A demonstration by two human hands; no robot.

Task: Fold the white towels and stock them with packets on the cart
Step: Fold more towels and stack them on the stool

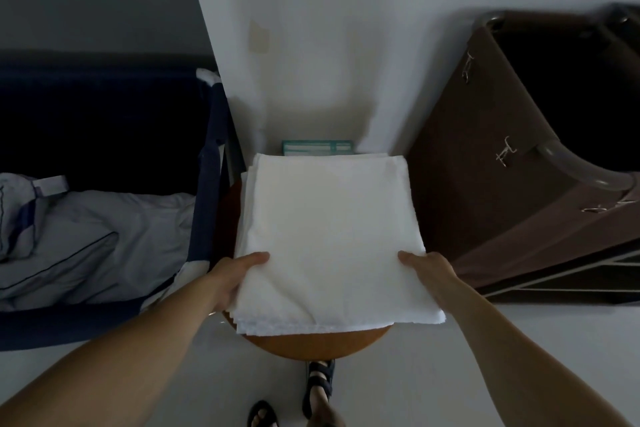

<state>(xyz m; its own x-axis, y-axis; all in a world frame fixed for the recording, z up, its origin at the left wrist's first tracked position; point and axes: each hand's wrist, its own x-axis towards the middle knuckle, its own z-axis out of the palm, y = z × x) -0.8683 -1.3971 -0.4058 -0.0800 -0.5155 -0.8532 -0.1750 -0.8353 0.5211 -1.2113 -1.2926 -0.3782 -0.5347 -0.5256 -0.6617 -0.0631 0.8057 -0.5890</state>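
Observation:
A stack of folded white towels (332, 236) lies on a round wooden table (311, 343) in the middle of the view. My left hand (232, 276) grips the stack's near left edge, thumb on top and fingers hidden beneath. My right hand (427, 270) grips the near right edge the same way. Behind the stack a teal and white packet (317, 148) stands against the wall. The brown cart (512, 163) stands to the right, its shelves (588, 274) partly visible at the lower right.
On the left a dark blue fabric bin (207, 184) holds crumpled pale linen (86, 246). A white wall (346, 45) rises right behind the table. My sandalled feet (318, 388) stand on the pale floor below the table's near edge.

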